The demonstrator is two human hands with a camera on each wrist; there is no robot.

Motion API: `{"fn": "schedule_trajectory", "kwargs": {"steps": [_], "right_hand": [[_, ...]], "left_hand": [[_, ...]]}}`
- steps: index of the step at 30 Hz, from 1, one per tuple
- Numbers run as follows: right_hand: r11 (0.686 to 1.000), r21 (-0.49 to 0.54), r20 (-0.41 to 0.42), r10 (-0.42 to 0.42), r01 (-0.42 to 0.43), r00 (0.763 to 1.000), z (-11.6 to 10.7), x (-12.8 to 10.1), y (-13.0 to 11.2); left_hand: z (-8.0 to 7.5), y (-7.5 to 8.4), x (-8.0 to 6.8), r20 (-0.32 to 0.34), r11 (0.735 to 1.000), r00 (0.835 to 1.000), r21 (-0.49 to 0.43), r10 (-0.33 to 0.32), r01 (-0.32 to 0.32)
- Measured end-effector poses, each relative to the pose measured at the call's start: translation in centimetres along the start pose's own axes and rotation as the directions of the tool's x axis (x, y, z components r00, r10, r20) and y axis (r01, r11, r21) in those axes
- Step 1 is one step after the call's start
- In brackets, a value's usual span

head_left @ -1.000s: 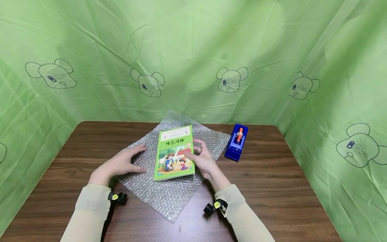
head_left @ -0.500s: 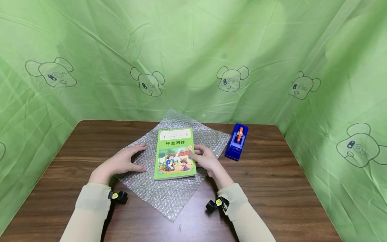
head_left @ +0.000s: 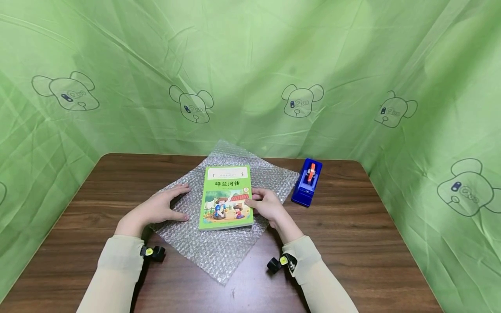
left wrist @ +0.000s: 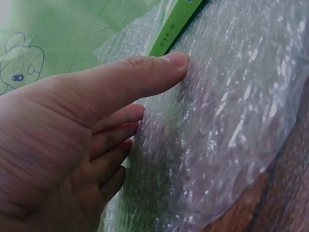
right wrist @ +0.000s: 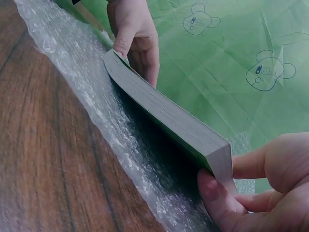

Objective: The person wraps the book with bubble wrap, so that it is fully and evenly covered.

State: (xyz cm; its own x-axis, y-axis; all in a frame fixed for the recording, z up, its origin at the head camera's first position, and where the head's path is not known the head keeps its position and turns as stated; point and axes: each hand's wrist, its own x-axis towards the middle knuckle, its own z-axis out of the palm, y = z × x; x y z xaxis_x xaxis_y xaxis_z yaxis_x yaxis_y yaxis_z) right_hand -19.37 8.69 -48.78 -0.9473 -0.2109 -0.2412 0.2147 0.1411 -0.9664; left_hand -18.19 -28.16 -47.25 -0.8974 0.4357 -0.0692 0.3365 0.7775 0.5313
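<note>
A green paperback book (head_left: 225, 197) is being kept flat on the middle of a bubble wrap sheet (head_left: 219, 252). Its right edge is being pinched by the right hand (head_left: 266, 205), thumb on the cover and fingers apparently beneath. Left of the book, the bubble wrap is being pressed by the spread, straight-fingered left hand (head_left: 158, 209). Right of the book, a blue tape dispenser (head_left: 306, 182) is standing on the wooden table (head_left: 352, 243).
</note>
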Motion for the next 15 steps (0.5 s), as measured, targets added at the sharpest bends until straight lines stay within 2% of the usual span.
{"fn": "schedule_trajectory", "kwargs": {"steps": [6, 15], "right_hand": [[1.000, -0.003, 0.050, 0.003, -0.003, 0.999, 0.19, -0.14, -0.15], [0.996, -0.092, 0.073, 0.005, 0.001, 0.997, -0.11, -0.14, -0.02]], "left_hand": [[-0.17, 0.17, -0.04, 0.001, 1.000, 1.000, 0.012, 0.008, -0.008], [-0.07, -0.05, 0.04, 0.009, 1.000, 1.000, 0.012, -0.007, 0.007]]}}
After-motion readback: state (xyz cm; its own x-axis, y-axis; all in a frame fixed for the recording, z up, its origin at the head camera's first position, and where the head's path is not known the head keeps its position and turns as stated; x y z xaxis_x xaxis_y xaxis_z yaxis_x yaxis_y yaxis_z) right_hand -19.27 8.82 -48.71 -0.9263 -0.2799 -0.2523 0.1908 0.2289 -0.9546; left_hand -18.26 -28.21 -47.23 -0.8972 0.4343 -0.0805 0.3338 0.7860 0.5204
